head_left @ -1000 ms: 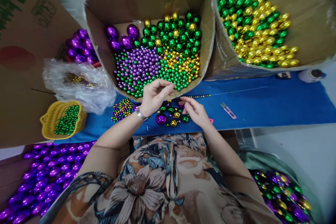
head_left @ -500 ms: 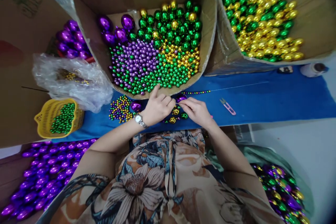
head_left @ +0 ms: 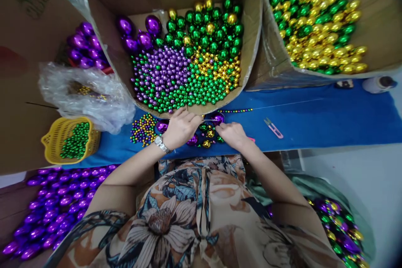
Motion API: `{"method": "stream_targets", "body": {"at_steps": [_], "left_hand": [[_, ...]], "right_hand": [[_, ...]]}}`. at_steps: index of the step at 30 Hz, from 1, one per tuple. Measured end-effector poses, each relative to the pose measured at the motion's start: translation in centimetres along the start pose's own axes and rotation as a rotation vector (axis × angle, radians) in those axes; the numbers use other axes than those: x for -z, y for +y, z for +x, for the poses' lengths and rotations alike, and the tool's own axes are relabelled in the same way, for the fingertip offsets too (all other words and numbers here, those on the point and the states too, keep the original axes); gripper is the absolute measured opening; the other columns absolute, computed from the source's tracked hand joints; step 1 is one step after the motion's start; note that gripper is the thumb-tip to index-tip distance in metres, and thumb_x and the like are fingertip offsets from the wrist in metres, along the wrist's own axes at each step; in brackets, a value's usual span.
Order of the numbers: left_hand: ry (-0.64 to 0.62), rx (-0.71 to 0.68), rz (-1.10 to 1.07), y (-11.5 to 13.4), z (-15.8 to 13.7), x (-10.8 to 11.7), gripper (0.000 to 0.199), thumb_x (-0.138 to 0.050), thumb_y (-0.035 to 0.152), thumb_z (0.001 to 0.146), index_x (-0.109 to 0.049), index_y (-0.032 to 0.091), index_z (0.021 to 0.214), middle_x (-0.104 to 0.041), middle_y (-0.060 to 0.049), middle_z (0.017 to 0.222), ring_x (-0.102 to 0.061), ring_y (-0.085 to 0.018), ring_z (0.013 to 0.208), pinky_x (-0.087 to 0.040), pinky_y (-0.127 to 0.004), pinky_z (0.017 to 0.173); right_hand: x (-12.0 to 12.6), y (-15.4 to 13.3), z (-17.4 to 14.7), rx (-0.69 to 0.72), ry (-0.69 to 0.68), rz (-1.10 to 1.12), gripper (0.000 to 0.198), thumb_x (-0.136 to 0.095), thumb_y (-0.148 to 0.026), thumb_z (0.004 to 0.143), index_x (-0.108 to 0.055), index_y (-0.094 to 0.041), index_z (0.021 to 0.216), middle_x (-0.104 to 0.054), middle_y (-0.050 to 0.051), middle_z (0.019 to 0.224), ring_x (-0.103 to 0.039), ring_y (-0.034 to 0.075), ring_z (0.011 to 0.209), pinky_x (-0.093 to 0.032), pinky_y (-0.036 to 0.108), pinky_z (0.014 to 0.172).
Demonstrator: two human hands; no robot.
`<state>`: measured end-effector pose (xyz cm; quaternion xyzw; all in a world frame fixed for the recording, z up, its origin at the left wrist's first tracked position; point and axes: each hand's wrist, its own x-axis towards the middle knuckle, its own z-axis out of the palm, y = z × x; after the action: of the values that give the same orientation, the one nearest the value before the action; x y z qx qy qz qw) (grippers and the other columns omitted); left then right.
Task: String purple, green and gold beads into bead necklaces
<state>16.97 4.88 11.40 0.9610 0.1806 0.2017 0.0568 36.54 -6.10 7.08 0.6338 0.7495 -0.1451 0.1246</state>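
My left hand, with a silver watch on the wrist, is closed on a pale string in front of the big box. The string runs taut toward my right hand, whose fingers are pinched together at the string beside a large purple bead. Below and between the hands lie a second purple bead, green beads and shiny gold beads. A strand of small beads extends right from behind the purple bead, ending in bare thread. My fingers partly hide the string.
A cardboard box of sorted beads stands right behind my hands. On the blue cloth lie pink thread snips and a pile of small beads. A yellow basket of green beads stands left. Another box is back right.
My left hand has moved left and my right hand slightly right and down. The string between them now shows longer and taut, and more of the purple beads is uncovered.
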Motion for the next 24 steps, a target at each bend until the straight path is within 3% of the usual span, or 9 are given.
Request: {"method": "stream_targets", "body": {"at_steps": [5, 8, 11, 13, 15, 17, 19, 24], "left_hand": [[0.020, -0.010, 0.035, -0.1, 0.1, 0.0, 0.019, -0.050, 0.027, 0.094, -0.066, 0.020, 0.089, -0.063, -0.002, 0.069, -0.059, -0.016, 0.068, -0.047, -0.036, 0.087], [0.038, 0.038, -0.071, -0.2, 0.2, 0.2, 0.020, -0.050, 0.029, 0.094, -0.065, 0.019, 0.086, -0.064, -0.003, 0.070, -0.060, -0.015, 0.067, -0.048, -0.035, 0.082], [0.070, 0.159, -0.324, -0.2, 0.7, 0.6, 0.020, -0.051, 0.030, 0.095, -0.065, 0.018, 0.088, -0.066, -0.003, 0.074, -0.061, -0.014, 0.067, -0.049, -0.029, 0.070], [0.077, 0.267, -0.599, -0.2, 1.4, 0.9, 0.020, -0.050, 0.033, 0.096, -0.063, 0.018, 0.091, -0.068, -0.003, 0.078, -0.063, -0.013, 0.070, -0.050, -0.026, 0.066], [0.075, 0.333, -0.910, -0.1, 2.3, 1.1, 0.022, -0.049, 0.036, 0.096, -0.062, 0.019, 0.093, -0.071, -0.005, 0.088, -0.066, -0.013, 0.078, -0.053, -0.026, 0.070], [0.057, 0.313, -1.147, 0.1, 3.3, 1.2, 0.024, -0.049, 0.040, 0.096, -0.062, 0.020, 0.091, -0.069, -0.008, 0.108, -0.067, -0.015, 0.094, -0.055, -0.030, 0.080], [0.004, 0.232, -1.239, 0.3, 4.3, 1.3, 0.027, -0.050, 0.044, 0.095, -0.063, 0.021, 0.086, -0.063, -0.009, 0.126, -0.065, -0.018, 0.108, -0.054, -0.037, 0.091], [-0.176, 0.007, -1.217, 0.8, 6.2, 1.2, 0.032, -0.054, 0.051, 0.090, -0.067, 0.023, 0.081, -0.061, -0.009, 0.128, -0.061, -0.022, 0.116, -0.050, -0.045, 0.101]], "right_hand": [[-0.6, 0.1, 0.4, 0.003, 0.002, 0.035, 0.027, -0.042, -0.010, 0.090, -0.066, -0.017, 0.100, -0.069, 0.013, 0.098, -0.067, 0.020, 0.083, -0.042, 0.028, 0.069], [-0.6, 0.5, 0.0, -0.025, 0.098, 0.213, 0.026, -0.042, -0.018, 0.092, -0.067, -0.019, 0.097, -0.070, 0.009, 0.096, -0.066, 0.018, 0.080, -0.044, 0.027, 0.068], [0.8, 1.1, -0.9, 0.000, 0.370, 0.602, 0.022, -0.046, -0.027, 0.093, -0.066, -0.020, 0.093, -0.069, 0.004, 0.091, -0.063, 0.013, 0.077, -0.046, 0.026, 0.068], [2.4, 1.5, -1.6, 0.029, 0.545, 0.888, 0.020, -0.051, -0.034, 0.092, -0.065, -0.020, 0.090, -0.067, 0.003, 0.092, -0.060, 0.010, 0.070, -0.047, 0.025, 0.065], [4.2, 1.5, -2.2, 0.040, 0.633, 1.137, 0.020, -0.054, -0.039, 0.091, -0.062, -0.021, 0.092, -0.066, 0.003, 0.103, -0.057, 0.007, 0.062, -0.048, 0.024, 0.060], [6.0, 1.3, -2.6, 0.051, 0.647, 1.337, 0.020, -0.054, -0.041, 0.092, -0.057, -0.022, 0.096, -0.065, 0.003, 0.110, -0.054, 0.004, 0.055, -0.048, 0.022, 0.054], [7.4, 1.0, -2.8, 0.053, 0.631, 1.460, 0.021, -0.052, -0.044, 0.093, -0.051, -0.023, 0.098, -0.067, 0.002, 0.105, -0.055, 0.004, 0.052, -0.047, 0.021, 0.051], [9.5, 1.1, -2.7, 0.022, 0.716, 1.493, 0.025, -0.049, -0.050, 0.094, -0.044, -0.025, 0.097, -0.056, -0.006, 0.071, -0.056, 0.006, 0.054, -0.046, 0.019, 0.049]]}}
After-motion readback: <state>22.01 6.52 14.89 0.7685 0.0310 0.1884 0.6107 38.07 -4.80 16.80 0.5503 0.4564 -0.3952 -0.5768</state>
